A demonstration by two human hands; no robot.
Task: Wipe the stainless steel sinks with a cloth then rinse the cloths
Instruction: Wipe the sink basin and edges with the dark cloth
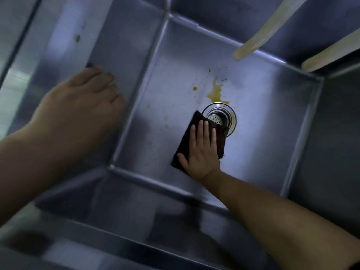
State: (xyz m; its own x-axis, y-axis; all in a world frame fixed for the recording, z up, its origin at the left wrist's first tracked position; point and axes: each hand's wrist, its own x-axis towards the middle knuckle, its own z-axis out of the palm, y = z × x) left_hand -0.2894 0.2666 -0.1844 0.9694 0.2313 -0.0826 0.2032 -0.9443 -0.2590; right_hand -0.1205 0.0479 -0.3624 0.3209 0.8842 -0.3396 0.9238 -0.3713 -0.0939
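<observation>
In the sink (263, 152), the cloth (187, 141) lies partly over the drain (220, 115), under the right hand (200, 152).

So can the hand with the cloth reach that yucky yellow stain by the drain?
Probably yes. The right hand presses the dark cloth flat on the sink floor, its edge already over the drain. The yellow stain lies just past the drain, with nothing between them.

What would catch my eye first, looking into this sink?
The yellow-brown splash stain on the floor of the stainless steel sink, just beyond the round metal drain strainer. Next, the right hand pressing a dark brown cloth flat beside that drain, while the left hand rests on the sink's left edge.
</observation>
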